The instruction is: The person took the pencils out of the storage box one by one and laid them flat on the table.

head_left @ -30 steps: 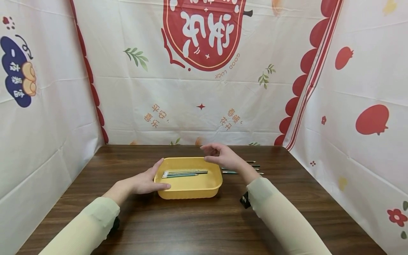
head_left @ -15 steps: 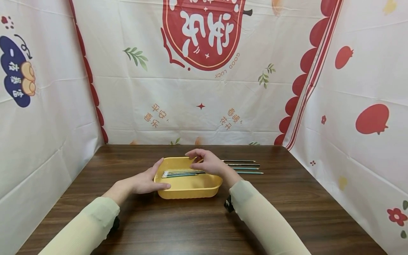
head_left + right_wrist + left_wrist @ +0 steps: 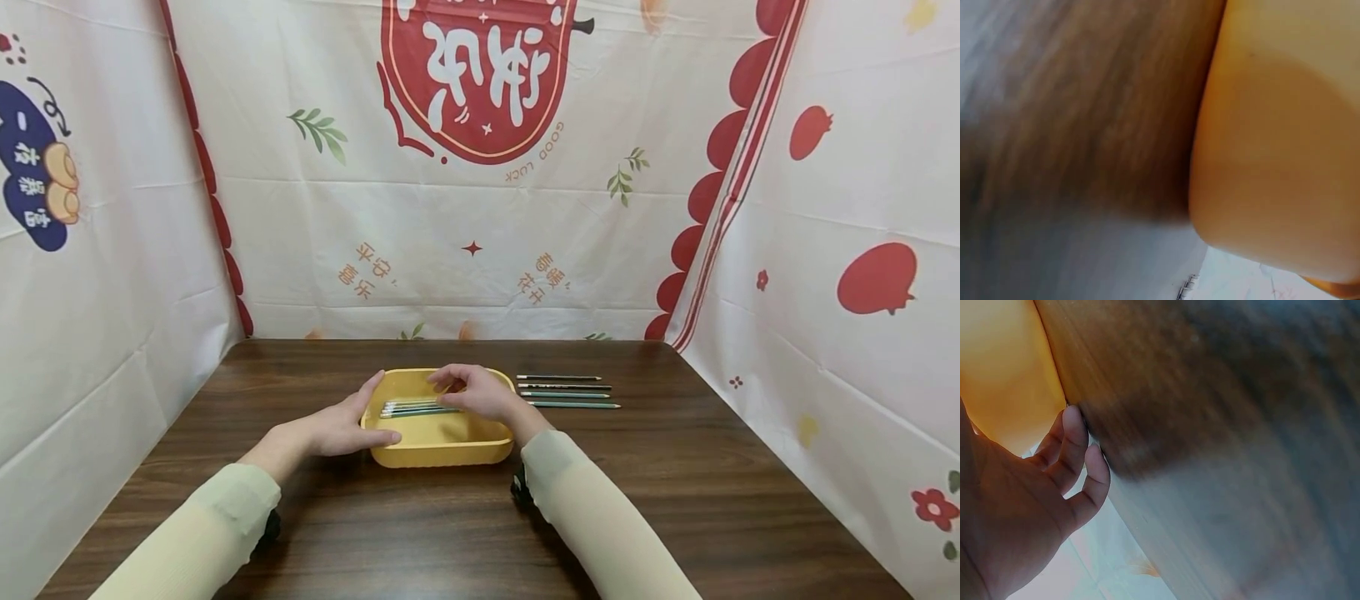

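Note:
A shallow yellow plastic basket [image 3: 450, 454] stands on the table, with several pencils [image 3: 405, 410] lying side by side in it. My left hand [image 3: 337, 429] holds the basket's left end, thumb over the front rim; in the left wrist view its fingers bend against the yellow wall [image 3: 1004, 369]. My right hand [image 3: 480, 393] reaches over the right side of the basket. Its bent fingers and thumb are apart, just above the pencils, whose right ends it hides. The right wrist view shows the basket's outer wall [image 3: 1272, 162] but not the hand.
Several more pencils [image 3: 566, 395], dark and green, lie in a spaced row on the brown wooden table [image 3: 420, 533], right of the basket. Printed white cloth [image 3: 420, 217] hangs behind the table and along both sides.
My right hand has moved left from the basket's right rim and lowered over the pencils inside, uncovering the row on the table. My left hand keeps its hold on the basket.

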`<state>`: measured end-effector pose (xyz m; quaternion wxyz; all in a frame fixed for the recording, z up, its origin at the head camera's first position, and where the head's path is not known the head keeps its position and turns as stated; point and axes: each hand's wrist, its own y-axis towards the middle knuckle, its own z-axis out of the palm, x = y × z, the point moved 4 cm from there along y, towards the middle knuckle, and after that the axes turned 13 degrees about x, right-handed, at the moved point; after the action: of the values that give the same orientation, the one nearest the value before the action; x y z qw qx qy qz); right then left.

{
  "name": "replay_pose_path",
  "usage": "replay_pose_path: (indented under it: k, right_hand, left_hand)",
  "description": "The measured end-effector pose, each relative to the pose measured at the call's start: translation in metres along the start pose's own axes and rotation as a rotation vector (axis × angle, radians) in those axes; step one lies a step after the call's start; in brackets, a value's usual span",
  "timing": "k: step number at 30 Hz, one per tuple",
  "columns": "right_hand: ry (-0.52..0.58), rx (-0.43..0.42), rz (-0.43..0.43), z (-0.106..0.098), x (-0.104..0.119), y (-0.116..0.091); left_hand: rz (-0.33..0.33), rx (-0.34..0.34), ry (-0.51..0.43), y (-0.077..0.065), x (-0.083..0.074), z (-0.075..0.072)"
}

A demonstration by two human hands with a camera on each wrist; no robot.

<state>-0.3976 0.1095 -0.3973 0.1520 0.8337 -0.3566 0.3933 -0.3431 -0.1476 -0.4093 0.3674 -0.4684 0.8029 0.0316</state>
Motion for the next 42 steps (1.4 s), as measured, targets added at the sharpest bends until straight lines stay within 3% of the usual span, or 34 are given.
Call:
replay_pose_path:
  k: [6, 14, 24, 36, 42]
  right_hand:
    - [-0.079, 0.145, 0.017, 0.008, -0.002, 0.002]
    - [-0.146, 0.203, 0.051, 0.010, -0.001, 0.001]
    - [-0.214, 0.208, 0.106, 0.014, -0.004, 0.002]
    - [-0.329, 0.205, 0.055, 0.015, -0.004, 0.002]
    - [-0.327, 0.199, 0.044, 0.015, -0.003, 0.003]
  left_hand:
    - [-0.012, 0.001, -0.001, 0.000, 0.000, 0.001]
    - [-0.001, -0.002, 0.001, 0.000, -0.001, -0.001]
    - [-0.006, -0.001, -0.003, 0.000, 0.001, 0.001]
    - [-0.023, -0.001, 0.000, -0.001, 0.000, 0.002]
    - [-0.019, -0.003, -0.002, 0.000, 0.000, 0.002]
